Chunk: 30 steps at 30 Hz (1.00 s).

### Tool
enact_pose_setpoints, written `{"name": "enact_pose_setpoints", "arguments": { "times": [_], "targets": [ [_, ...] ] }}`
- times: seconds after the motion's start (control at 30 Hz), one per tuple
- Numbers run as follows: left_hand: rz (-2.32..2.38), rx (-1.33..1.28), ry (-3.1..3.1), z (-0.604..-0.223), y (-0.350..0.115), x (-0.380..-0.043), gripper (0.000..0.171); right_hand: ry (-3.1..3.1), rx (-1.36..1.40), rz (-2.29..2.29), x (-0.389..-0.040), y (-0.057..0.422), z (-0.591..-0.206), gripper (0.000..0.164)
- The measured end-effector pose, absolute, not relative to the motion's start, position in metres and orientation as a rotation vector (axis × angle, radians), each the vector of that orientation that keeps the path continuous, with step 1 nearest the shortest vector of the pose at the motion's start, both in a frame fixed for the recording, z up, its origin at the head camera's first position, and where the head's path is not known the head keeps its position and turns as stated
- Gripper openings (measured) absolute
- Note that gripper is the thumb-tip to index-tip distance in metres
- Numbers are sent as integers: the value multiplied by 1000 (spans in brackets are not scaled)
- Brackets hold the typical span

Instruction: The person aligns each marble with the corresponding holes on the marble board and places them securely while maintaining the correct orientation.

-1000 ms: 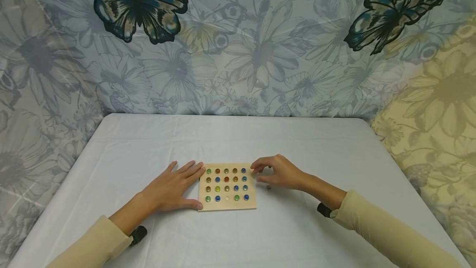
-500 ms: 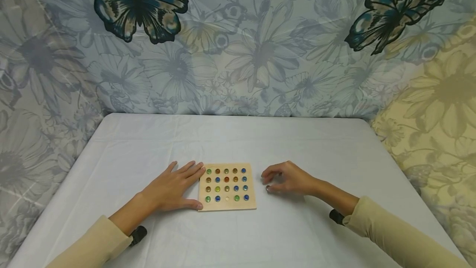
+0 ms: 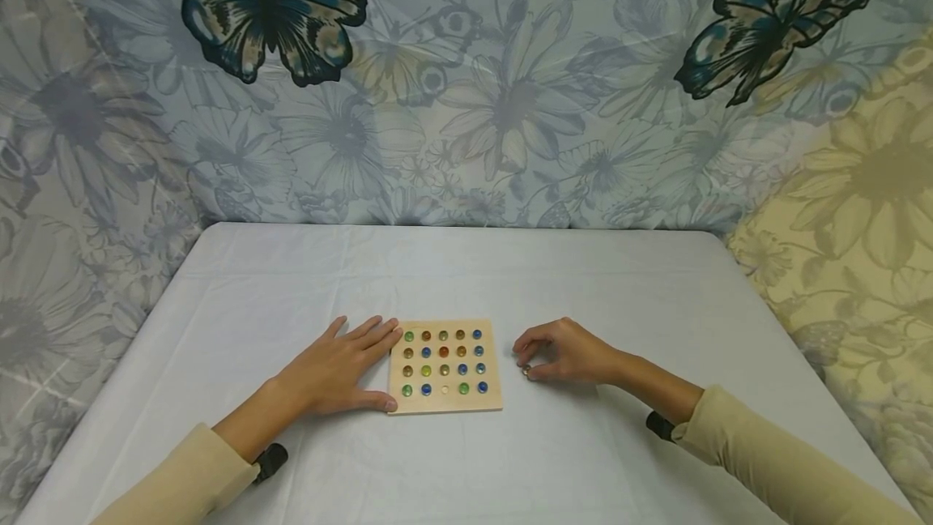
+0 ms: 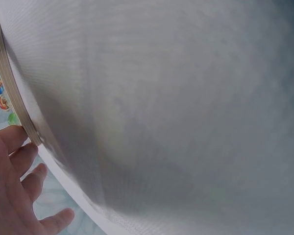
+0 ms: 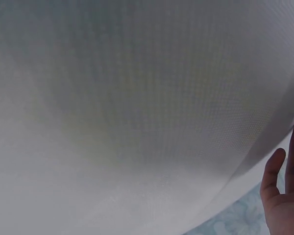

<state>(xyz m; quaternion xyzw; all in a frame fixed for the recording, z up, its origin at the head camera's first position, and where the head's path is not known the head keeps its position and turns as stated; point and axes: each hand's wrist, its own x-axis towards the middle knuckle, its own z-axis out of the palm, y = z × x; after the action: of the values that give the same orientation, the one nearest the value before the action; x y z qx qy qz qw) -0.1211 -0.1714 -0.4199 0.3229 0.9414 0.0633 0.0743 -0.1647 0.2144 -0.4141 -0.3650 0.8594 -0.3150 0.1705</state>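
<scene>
A light wooden board (image 3: 452,404) with rows of coloured glass marbles lies flat on the white table. One hollow in its front row holds no marble. My left hand (image 3: 338,367) lies spread at the board's left side, thumb by the near corner and fingertips at the far corner. In the left wrist view, its fingertips touch the board's edge (image 4: 15,93). To the right of the board, my right hand (image 3: 572,352) is low over the cloth. Its thumb and curled fingers pinch a small marble (image 3: 526,371). The right wrist view shows only two of its fingers, without the marble.
A white cloth (image 3: 466,274) covers the table, whose far edge meets a hanging fabric (image 3: 466,104) printed with flowers and butterflies. Black wrist cameras sit at the left cuff (image 3: 271,460) and right cuff (image 3: 659,425).
My right hand has moved right, away from the board's edge, and come down to the loose marble on the cloth, now between its fingers. My left hand and the board have stayed put.
</scene>
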Motion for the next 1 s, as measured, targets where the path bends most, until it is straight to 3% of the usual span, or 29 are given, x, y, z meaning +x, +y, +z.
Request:
{"name": "enact_pose_setpoints", "arguments": {
  "times": [1.0],
  "targets": [
    [201, 966, 2826, -420, -171, -121, 103, 2512, -1090, -881, -166, 193, -397, 34]
  ]
}}
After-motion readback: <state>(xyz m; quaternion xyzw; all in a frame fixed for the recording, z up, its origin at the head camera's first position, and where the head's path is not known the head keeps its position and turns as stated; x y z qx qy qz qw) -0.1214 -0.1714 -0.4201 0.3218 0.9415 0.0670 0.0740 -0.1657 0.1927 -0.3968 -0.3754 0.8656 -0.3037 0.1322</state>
